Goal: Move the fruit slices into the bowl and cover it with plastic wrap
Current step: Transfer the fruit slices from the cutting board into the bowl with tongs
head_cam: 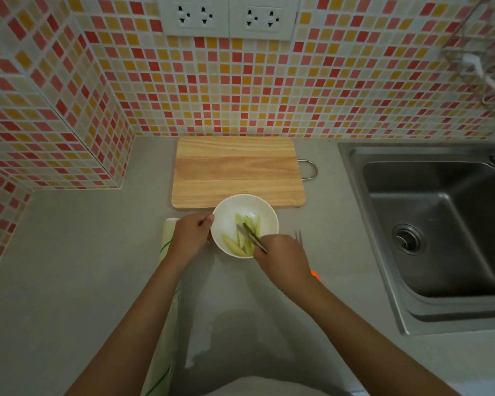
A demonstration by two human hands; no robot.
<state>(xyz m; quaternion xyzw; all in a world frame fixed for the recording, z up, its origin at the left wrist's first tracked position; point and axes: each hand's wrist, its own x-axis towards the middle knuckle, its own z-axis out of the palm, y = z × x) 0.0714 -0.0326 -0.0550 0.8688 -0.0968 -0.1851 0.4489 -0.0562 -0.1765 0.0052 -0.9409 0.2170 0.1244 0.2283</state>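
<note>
A white bowl point(229, 215) stands on the grey counter just in front of the wooden cutting board point(237, 170). Several pale green-yellow fruit slices point(242, 240) lie inside it. My left hand point(190, 238) holds the bowl's left rim. My right hand point(282, 257) grips metal tongs point(253, 237) whose tips reach into the bowl among the slices. A roll of plastic wrap point(168, 234) lies on the counter to the left, mostly hidden under my left arm, and runs toward me.
A fork point(298, 237) lies right of the bowl, partly behind my right hand. Something orange point(316, 275) peeks from under my right wrist. A steel sink point(437, 227) takes up the right side. The tiled wall with sockets rises behind the board.
</note>
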